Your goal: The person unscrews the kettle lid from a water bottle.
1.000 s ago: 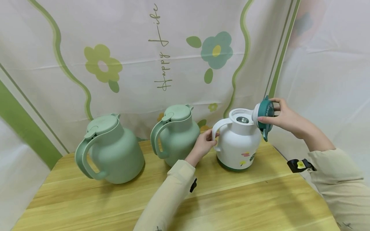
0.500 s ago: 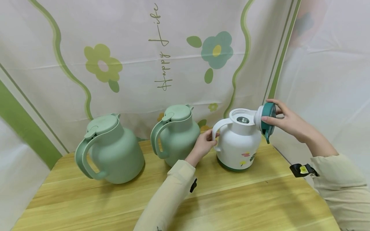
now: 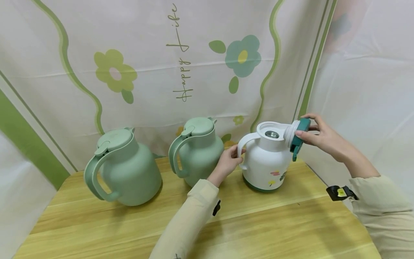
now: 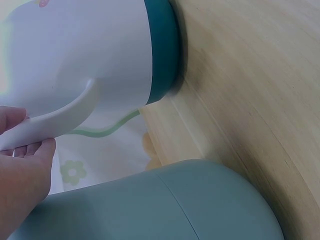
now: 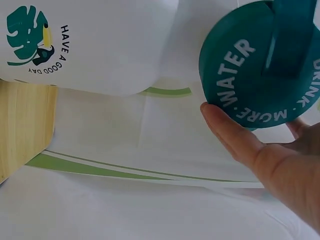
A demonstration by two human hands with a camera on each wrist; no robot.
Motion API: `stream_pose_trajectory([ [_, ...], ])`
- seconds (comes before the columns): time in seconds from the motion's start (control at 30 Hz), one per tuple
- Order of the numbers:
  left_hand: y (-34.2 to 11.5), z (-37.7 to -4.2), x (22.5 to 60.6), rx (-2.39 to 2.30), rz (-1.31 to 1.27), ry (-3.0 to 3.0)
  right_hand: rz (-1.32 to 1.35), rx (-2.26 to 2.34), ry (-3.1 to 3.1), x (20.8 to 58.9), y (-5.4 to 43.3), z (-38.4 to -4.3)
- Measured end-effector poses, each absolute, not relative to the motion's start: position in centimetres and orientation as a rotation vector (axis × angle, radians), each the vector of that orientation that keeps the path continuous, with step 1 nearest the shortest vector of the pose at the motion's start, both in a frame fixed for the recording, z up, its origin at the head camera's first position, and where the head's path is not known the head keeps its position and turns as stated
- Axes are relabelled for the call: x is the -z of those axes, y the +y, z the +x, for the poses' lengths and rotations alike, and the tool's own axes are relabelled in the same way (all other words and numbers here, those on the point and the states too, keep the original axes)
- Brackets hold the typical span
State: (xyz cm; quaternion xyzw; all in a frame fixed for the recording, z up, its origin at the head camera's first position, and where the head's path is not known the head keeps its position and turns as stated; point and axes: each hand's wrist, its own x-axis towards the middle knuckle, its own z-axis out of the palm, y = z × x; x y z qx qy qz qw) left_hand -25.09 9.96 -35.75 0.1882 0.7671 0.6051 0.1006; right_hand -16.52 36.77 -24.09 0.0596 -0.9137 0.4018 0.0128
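With the left hand (image 3: 229, 160) holding the handle of the white jug (image 3: 267, 162) on the tabletop (image 3: 291, 223), the right hand (image 3: 318, 135) pinching the green lid (image 3: 299, 133) beside the open mouth should probably tip it flat and go slow.

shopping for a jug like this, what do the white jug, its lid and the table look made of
White jug: looks like glossy plastic, smooth with printed flowers; its mouth shows a shiny, likely steel liner.
Lid: seemingly matte teal plastic, white printed lettering.
Table: pale wood or wood-look laminate, visible grain; cannot tell which.
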Motion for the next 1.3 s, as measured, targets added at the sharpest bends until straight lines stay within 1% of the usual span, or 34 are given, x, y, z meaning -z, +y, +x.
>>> stream_pose_trajectory([
  [0.37, 10.0, -25.0, 35.8, -1.819, 0.547, 2.253, 0.057, -1.248, -2.907, 24.6, 37.9, -15.9],
  [0.63, 9.9, -24.9, 35.9, -1.832, 0.552, 2.243, 0.032, -1.219, -2.937, 25.3, 38.6, -15.7],
  [1.13, 9.9, -24.9, 35.9, -1.835, 0.565, 2.239, 0.088, -1.202, -2.920, 26.2, 39.1, -15.5],
  [1.3, 10.0, -24.9, 35.9, -1.829, 0.559, 2.249, 0.167, -1.159, -2.911, 26.8, 39.5, -15.6],
])
